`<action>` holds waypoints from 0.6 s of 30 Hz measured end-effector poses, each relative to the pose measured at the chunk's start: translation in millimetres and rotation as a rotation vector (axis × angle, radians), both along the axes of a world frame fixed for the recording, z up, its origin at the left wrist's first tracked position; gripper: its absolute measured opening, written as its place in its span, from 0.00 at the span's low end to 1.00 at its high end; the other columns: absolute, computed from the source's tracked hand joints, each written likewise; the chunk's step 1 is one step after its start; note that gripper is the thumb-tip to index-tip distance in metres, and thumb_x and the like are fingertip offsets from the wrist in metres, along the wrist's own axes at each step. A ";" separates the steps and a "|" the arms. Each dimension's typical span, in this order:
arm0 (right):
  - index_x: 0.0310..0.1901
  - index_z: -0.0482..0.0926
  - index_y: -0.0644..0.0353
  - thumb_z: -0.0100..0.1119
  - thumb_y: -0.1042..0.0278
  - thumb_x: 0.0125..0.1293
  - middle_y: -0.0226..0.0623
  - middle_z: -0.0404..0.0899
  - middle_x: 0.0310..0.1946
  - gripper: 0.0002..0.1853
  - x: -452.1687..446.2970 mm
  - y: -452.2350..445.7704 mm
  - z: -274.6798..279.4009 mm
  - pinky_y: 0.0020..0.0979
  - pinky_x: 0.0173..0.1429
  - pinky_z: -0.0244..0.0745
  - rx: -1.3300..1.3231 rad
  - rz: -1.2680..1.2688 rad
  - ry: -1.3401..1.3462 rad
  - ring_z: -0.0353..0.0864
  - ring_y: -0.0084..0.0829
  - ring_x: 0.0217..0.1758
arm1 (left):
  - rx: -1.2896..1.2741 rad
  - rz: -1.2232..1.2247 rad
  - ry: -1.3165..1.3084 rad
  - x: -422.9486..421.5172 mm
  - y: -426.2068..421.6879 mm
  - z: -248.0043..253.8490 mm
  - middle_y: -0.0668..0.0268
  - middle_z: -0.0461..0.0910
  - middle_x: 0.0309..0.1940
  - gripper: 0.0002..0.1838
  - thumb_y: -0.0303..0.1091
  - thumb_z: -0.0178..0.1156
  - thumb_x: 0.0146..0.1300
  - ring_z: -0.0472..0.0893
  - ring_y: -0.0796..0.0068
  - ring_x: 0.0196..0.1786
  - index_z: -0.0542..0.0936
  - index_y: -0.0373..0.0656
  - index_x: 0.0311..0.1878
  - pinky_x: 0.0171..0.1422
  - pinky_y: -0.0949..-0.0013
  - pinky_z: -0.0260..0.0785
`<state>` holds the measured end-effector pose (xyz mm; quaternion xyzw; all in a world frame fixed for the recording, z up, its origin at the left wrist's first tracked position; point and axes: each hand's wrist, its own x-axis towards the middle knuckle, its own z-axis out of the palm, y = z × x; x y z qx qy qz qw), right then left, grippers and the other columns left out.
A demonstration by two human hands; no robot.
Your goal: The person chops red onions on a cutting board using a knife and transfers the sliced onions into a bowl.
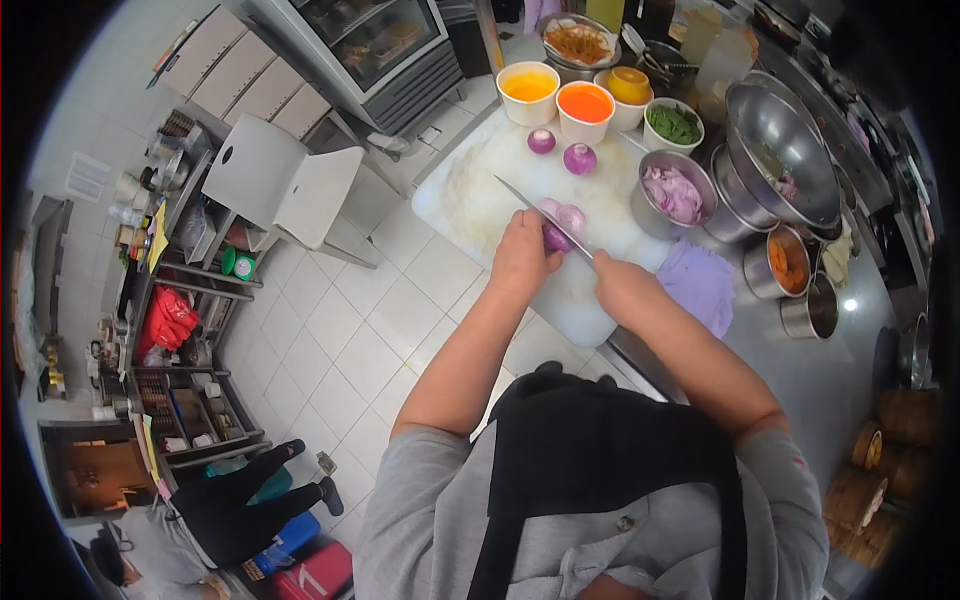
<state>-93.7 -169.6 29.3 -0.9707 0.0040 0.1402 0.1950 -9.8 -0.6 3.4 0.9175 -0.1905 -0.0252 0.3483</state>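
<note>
My right hand (622, 284) is wrapped round the handle of a kitchen knife (532, 206), whose blade points up and left across the white cutting board (465, 190). With closed fingers, my left hand (522, 250) presses a purple onion (556, 238) against the board, close beside the blade. Pale cut onion slices (570, 217) lie just past the knife. Farther up the board are two more onions, a smaller one (541, 141) and a larger one (579, 158). Sliced onion (673, 194) fills much of a metal pot (648, 222) at the board's right.
Tubs of yellow liquid (528, 86), orange liquid (585, 103) and chopped greens (673, 124) line the board's far edge. A purple cloth (697, 285) lies right of my right hand. Metal bowls (780, 140) stack beyond it. Another person (240, 510) is at lower left, near shelving.
</note>
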 end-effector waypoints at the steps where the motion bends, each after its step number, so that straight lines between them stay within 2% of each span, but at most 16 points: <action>1: 0.47 0.69 0.67 0.45 0.73 0.64 0.57 0.81 0.32 0.11 10.9 4.3 1.6 0.53 0.44 0.74 -0.022 0.023 -0.002 0.82 0.57 0.39 | -0.004 0.005 -0.009 0.0 0.7 0.0 0.52 0.74 0.46 0.29 0.29 0.74 0.44 0.78 0.51 0.49 0.70 0.37 0.48 0.52 0.57 0.74; 10: 0.45 0.69 0.66 0.46 0.74 0.64 0.58 0.81 0.32 0.10 -35.8 -8.3 43.5 0.54 0.43 0.75 -0.061 0.007 0.050 0.82 0.56 0.39 | -0.012 0.017 -0.010 -2.4 3.9 -1.4 0.53 0.74 0.45 0.29 0.28 0.74 0.44 0.78 0.51 0.49 0.69 0.37 0.47 0.52 0.56 0.74; 18: 0.45 0.69 0.67 0.46 0.74 0.63 0.58 0.81 0.32 0.10 -44.5 -7.6 44.8 0.53 0.42 0.75 -0.073 0.016 0.049 0.82 0.57 0.37 | -0.003 0.005 -0.008 -0.6 3.1 -2.3 0.53 0.74 0.45 0.29 0.29 0.74 0.44 0.78 0.51 0.49 0.69 0.36 0.48 0.52 0.56 0.74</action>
